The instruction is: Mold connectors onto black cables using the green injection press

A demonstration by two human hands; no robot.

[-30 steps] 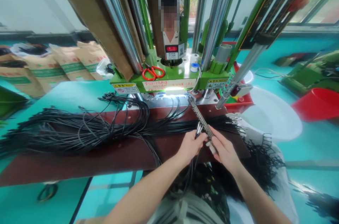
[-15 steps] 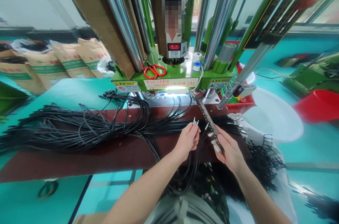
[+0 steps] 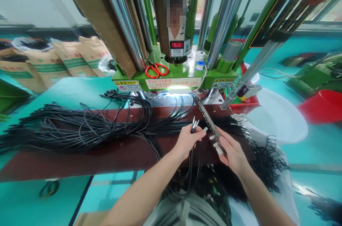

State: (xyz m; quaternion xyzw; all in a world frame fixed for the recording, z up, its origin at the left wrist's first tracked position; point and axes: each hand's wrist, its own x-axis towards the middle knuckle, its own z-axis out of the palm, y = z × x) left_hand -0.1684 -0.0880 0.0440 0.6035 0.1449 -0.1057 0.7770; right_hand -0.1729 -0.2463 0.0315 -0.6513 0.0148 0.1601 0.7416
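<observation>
My left hand (image 3: 188, 139) is closed around several black cables whose bright metal ends (image 3: 195, 123) stick up past the fingers. One more pale end shows by the thumb tip. My right hand (image 3: 231, 147) grips the near end of a long metal mould bar (image 3: 208, 118), which slants away toward the press. Small light-coloured pieces (image 3: 217, 143) sit along the near part of the bar, next to my right fingers. The lengths of the held cables hang below my left hand toward my lap.
A large bundle of black cables (image 3: 88, 126) lies across the brown board (image 3: 107, 163). Behind it stands the green press (image 3: 171, 83) with red-handled scissors (image 3: 157, 70) and a blue tape roll (image 3: 200, 65). White basin (image 3: 278, 115) and red bucket (image 3: 324, 106) are at the right.
My left hand has shifted slightly left, and its thumb now reaches toward the bar with a pale end by it. My right hand and the bar have hardly moved.
</observation>
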